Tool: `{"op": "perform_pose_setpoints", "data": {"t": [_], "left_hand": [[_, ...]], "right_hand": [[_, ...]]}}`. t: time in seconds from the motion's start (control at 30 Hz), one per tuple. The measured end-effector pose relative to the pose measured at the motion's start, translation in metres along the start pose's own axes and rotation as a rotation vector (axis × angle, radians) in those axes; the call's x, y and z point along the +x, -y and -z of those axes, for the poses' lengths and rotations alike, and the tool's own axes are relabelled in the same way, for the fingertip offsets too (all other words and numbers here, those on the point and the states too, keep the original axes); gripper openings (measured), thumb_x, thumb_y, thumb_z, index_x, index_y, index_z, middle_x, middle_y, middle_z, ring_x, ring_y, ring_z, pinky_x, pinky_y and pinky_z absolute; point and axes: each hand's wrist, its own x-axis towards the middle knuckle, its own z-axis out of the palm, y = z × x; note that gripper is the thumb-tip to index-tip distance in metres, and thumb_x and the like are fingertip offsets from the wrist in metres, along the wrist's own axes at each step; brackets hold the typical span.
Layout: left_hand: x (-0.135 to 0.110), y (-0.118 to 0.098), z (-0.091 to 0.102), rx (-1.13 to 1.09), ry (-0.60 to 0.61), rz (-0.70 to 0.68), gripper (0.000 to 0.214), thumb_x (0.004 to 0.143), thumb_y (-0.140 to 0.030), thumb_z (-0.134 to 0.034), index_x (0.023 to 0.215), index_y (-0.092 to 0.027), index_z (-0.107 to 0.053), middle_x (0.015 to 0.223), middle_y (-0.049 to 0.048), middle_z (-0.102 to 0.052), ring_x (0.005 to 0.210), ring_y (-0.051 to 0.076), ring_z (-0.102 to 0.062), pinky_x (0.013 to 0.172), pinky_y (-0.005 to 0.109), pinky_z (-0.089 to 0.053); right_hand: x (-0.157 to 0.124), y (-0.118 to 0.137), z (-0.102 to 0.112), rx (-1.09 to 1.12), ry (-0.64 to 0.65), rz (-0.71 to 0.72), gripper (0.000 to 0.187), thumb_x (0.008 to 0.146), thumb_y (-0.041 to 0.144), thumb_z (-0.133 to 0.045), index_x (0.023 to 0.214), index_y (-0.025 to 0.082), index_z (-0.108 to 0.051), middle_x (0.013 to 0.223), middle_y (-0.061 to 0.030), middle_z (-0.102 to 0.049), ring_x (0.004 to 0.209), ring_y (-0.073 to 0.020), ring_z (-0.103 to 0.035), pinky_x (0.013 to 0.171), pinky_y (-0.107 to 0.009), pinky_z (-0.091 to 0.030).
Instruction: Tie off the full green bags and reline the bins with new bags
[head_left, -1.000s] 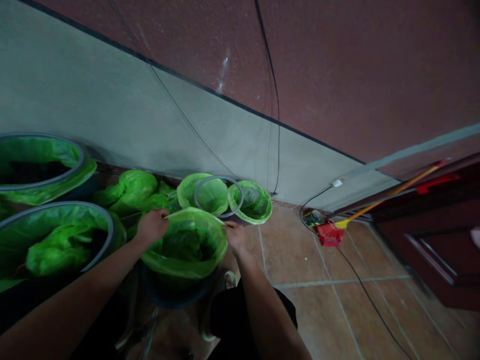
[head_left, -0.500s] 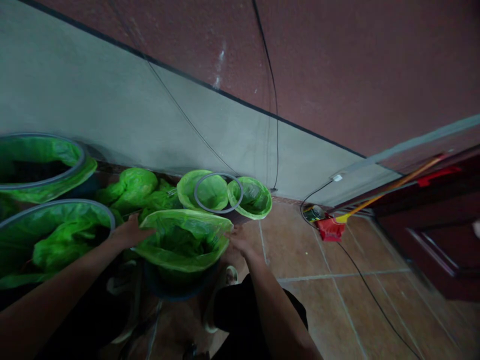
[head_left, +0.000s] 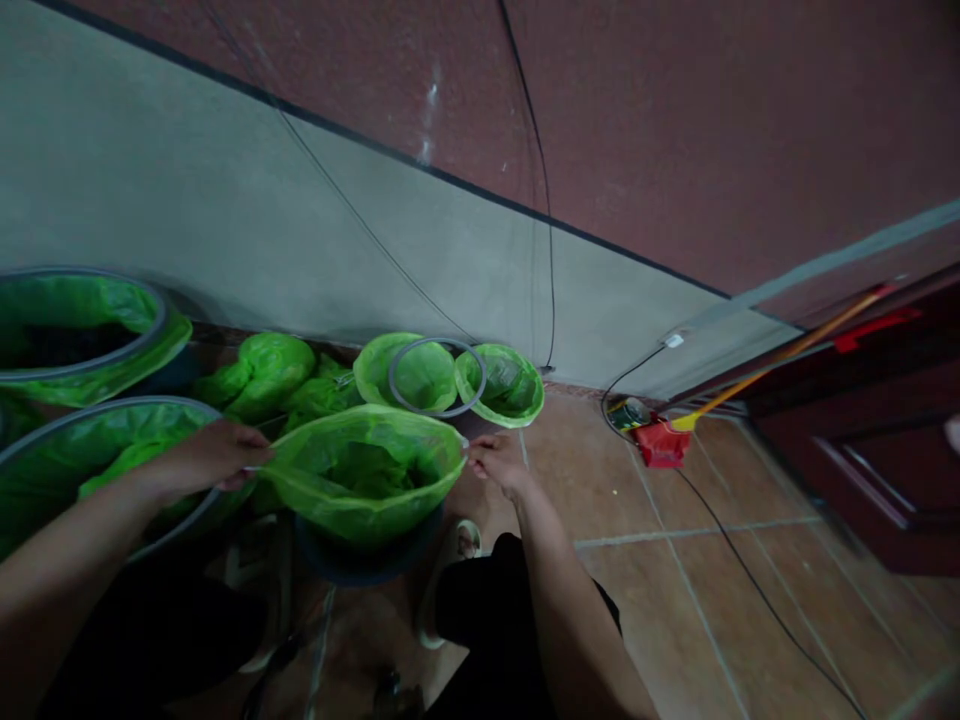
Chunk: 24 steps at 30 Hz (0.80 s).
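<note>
fingers [head_left: 484,455] of our right hand [head_left: 502,465] are pressed together on the edge of a green bag [head_left: 315,492], pinching it at one end of its mouth, and those of our left hand [head_left: 214,455] pinch the same edge at the opposite end — so the mouth is pulled into a long oval between our hands. the bag sits in a dark blue bin [head_left: 367,572], which stands on the tiled floor [head_left: 645,580] between our feet, and the bag's edge is raised above it. inside we see bunched green plastic [head_left: 371,470], though we cannot tell what lies beneath. our left forearm passes in front of a larger lined bin with a grey rim [head_left: 161,402], and behind that, nearer the wall [head_left: 225,230], we have another big lined bin [head_left: 176,345]. just beyond our bag, two small lined bins [head_left: 371,375] stand side by side, with a loose grey ring [head_left: 485,376] lying across their tops; to their left a stuffed green sack [head_left: 277,370] rests on the floor close to the wall. well apart, on our right, we can make out a red dustpan [head_left: 661,445] — just beside it a tin [head_left: 628,412], and rising from it a yellow-orange pole [head_left: 750,383] that slants towards a dark red door [head_left: 870,490].
</note>
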Motion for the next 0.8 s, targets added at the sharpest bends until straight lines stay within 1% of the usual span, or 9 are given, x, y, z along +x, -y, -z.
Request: {"op": "perform_pose_setpoints", "data": {"t": [0.1,0.17,0.3,0.4,0.53,0.63,0.7,0.77,0.8], "left_hand": [[0.002,-0.003,-0.003,0.072,-0.046,-0.019,0.026,0.062,-0.045,-0.063,0.062,-0.019,-0.065,0.045,-0.0029,-0.058,0.045,0.015,-0.052,0.047,0.023,-0.041],[0.004,-0.007,-0.006,0.116,-0.093,-0.046,0.028,0.063,-0.047,-0.062,0.064,-0.019,-0.066,0.048,-0.0022,-0.061,0.048,0.017,-0.056,0.049,0.024,-0.042],[-0.006,-0.03,-0.007,-0.008,-0.172,-0.212,0.044,0.066,-0.053,-0.064,0.092,-0.019,-0.071,0.058,-0.0035,-0.065,0.051,0.015,-0.054,0.051,0.023,-0.04],[-0.022,-0.054,-0.011,-0.218,-0.102,-0.373,0.049,0.07,-0.054,-0.067,0.103,-0.018,-0.07,0.058,-0.0044,-0.061,0.048,0.011,-0.046,0.048,0.022,-0.034],[-0.037,-0.075,-0.024,-0.353,0.03,-0.474,0.044,0.071,-0.05,-0.072,0.098,-0.016,-0.071,0.058,-0.003,-0.06,0.049,0.01,-0.046,0.047,0.022,-0.033],[-0.039,-0.084,-0.035,-0.418,0.086,-0.524,0.044,0.073,-0.052,-0.072,0.101,-0.019,-0.072,0.062,-0.0013,-0.063,0.052,0.012,-0.049,0.049,0.023,-0.037],[-0.038,-0.09,-0.04,-0.402,0.002,-0.51,0.042,0.07,-0.055,-0.072,0.092,-0.02,-0.073,0.06,-0.0011,-0.062,0.053,0.013,-0.049,0.051,0.025,-0.038],[-0.036,-0.097,-0.043,-0.357,-0.117,-0.469,0.041,0.067,-0.058,-0.071,0.084,-0.021,-0.072,0.058,-0.0013,-0.059,0.053,0.013,-0.048,0.051,0.026,-0.038],[-0.036,-0.1,-0.044,-0.352,-0.135,-0.458,0.041,0.068,-0.058,-0.07,0.086,-0.021,-0.072,0.059,-0.0012,-0.059,0.053,0.013,-0.048,0.05,0.026,-0.037]], "right_hand": [[0.0,0.001,-0.003,-0.057,-0.061,-0.018,0.011,0.066,0.029,-0.067,0.061,0.02,-0.066,0.055,0.0018,-0.06,0.053,-0.0117,-0.052,0.051,-0.023,-0.039],[0.0,0.004,-0.006,-0.032,-0.104,0.047,0.011,0.066,0.031,-0.068,0.062,0.021,-0.066,0.062,0.0007,-0.064,0.063,-0.0141,-0.056,0.058,-0.024,-0.043],[-0.005,0.022,-0.014,0.205,-0.015,0.196,0.021,0.07,0.041,-0.07,0.071,0.021,-0.067,0.075,-0.0008,-0.069,0.073,-0.0158,-0.061,0.071,-0.028,-0.049],[-0.015,0.042,-0.022,0.279,0.044,0.278,0.027,0.071,0.047,-0.074,0.074,0.021,-0.066,0.078,-0.0002,-0.068,0.078,-0.0163,-0.062,0.08,-0.03,-0.05],[-0.031,0.063,-0.035,0.408,0.131,0.287,0.032,0.074,0.051,-0.076,0.079,0.022,-0.062,0.085,-0.0014,-0.071,0.088,-0.0194,-0.067,0.085,-0.033,-0.053],[-0.038,0.068,-0.045,0.5,0.238,0.256,0.037,0.074,0.054,-0.076,0.084,0.023,-0.059,0.077,0.0,-0.068,0.074,-0.0174,-0.067,0.071,-0.03,-0.054],[-0.038,0.068,-0.05,0.509,0.181,0.237,0.04,0.071,0.054,-0.078,0.078,0.022,-0.057,0.063,0.0047,-0.058,0.055,-0.0113,-0.056,0.055,-0.024,-0.047],[-0.037,0.068,-0.055,0.528,0.107,0.259,0.038,0.07,0.052,-0.078,0.076,0.022,-0.055,0.057,0.0075,-0.051,0.047,-0.0074,-0.044,0.048,-0.021,-0.039],[-0.036,0.069,-0.058,0.541,0.096,0.278,0.036,0.072,0.05,-0.077,0.077,0.022,-0.056,0.058,0.0077,-0.05,0.047,-0.0069,-0.041,0.047,-0.02,-0.037]]}}
